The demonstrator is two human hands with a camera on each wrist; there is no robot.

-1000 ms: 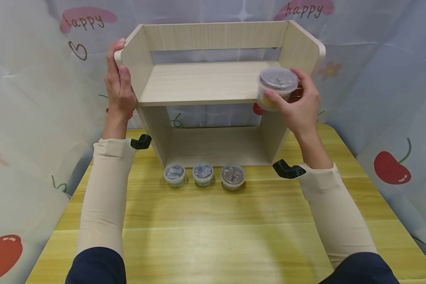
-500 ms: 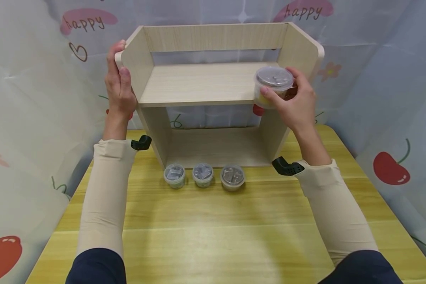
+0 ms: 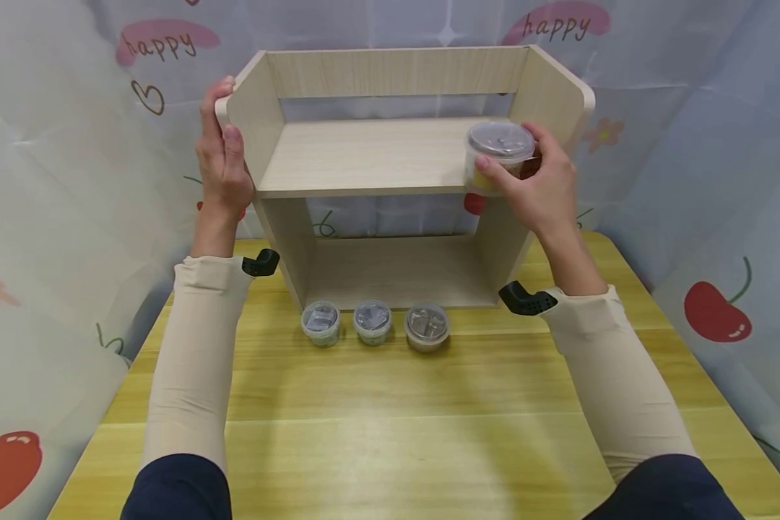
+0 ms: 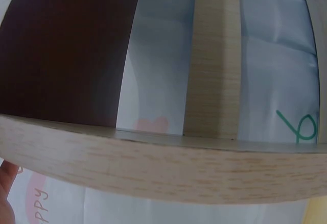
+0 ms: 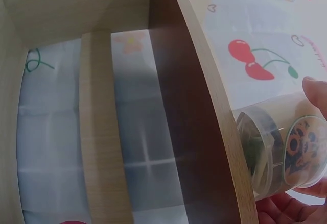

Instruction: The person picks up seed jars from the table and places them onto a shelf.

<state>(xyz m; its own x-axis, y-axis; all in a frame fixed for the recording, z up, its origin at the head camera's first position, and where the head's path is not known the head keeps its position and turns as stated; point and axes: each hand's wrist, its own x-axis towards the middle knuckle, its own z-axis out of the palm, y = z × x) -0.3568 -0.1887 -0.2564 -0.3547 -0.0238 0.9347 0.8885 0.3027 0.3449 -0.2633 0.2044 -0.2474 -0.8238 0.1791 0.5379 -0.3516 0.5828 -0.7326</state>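
My right hand (image 3: 549, 177) grips a clear lidded plastic tub (image 3: 499, 141) between thumb and fingers. The tub is at the front right of the upper board (image 3: 364, 155) of a pale wooden shelf unit. In the right wrist view, the tub (image 5: 278, 147) has a round orange-and-dark sticker and lies close against the board's front edge. Whether it rests on the board is hard to tell. My left hand (image 3: 224, 159) lies against the outside of the left side panel (image 3: 253, 119), fingers extended up to its top corner. In the left wrist view, only a bit of a hand (image 4: 6, 196) shows.
On the yellow wooden table (image 3: 390, 433), a small lidded tub (image 3: 321, 323), a second (image 3: 373, 322) and a slightly larger third (image 3: 427, 326) stand in a row before the lower board (image 3: 396, 271). A printed curtain (image 3: 695, 180) surrounds the table.
The right hand has moved slightly left with the tub, mostly in the first half second. The left hand stays against the side panel. The view has shifted slightly.
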